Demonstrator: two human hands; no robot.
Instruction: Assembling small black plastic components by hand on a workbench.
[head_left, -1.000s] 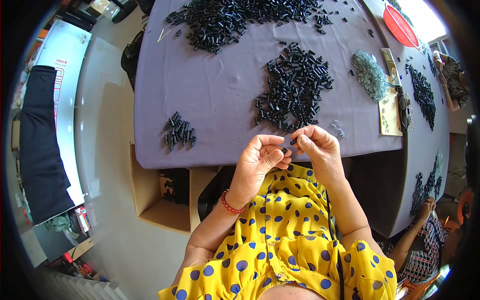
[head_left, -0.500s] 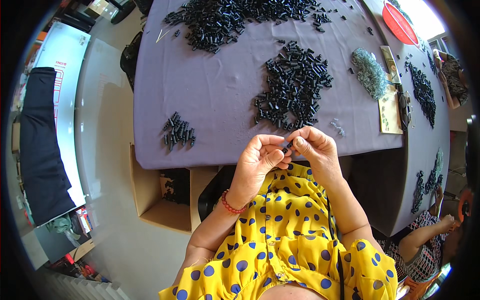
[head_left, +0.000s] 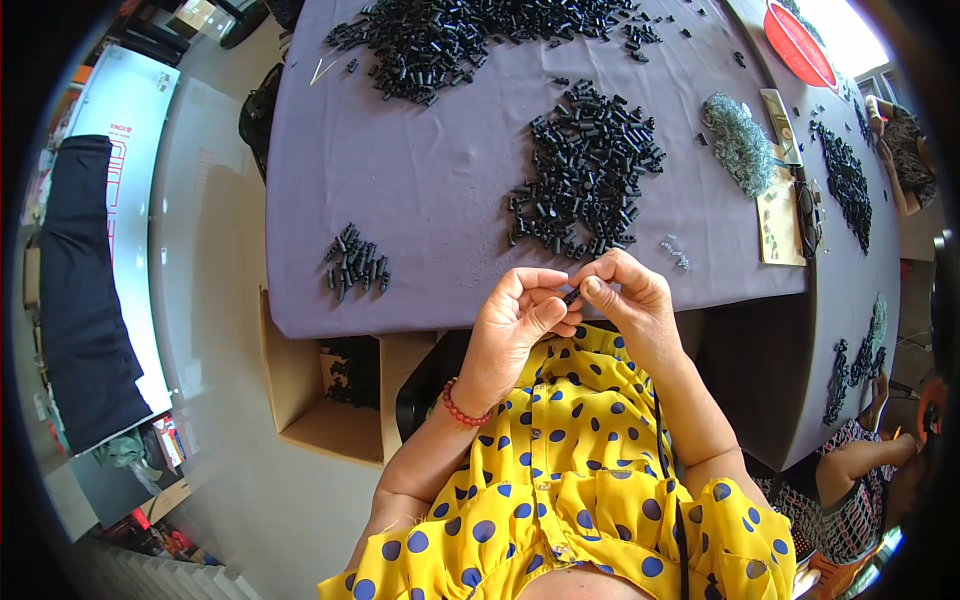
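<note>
Both my hands meet at the table's near edge, over my lap. My left hand (head_left: pixel 530 310) is closed in a pinch on a small black cylindrical piece (head_left: pixel 571 297). On the other side my right hand (head_left: pixel 630 295) pinches at the same piece with thumb and forefinger; the fingertips cover most of it. Just beyond my hands lies a pile of similar black pieces (head_left: pixel 590 170). A smaller group of black pieces (head_left: pixel 357 263) is off to the left. Some tiny clear parts (head_left: pixel 675 253) lie right of my right hand.
A larger black heap (head_left: pixel 440 45) covers the far side of the purple-grey tablecloth (head_left: pixel 400 170). To the right are a tangled grey-green bundle (head_left: pixel 738 145), a tan card (head_left: pixel 781 225), glasses (head_left: pixel 808 220) and a red basket (head_left: pixel 800 45). A cardboard box (head_left: pixel 325 425) stands below. Other people sit at right.
My fingers have shifted slightly around the black piece, which now shows less between them. At the lower right, another person's arm has moved.
</note>
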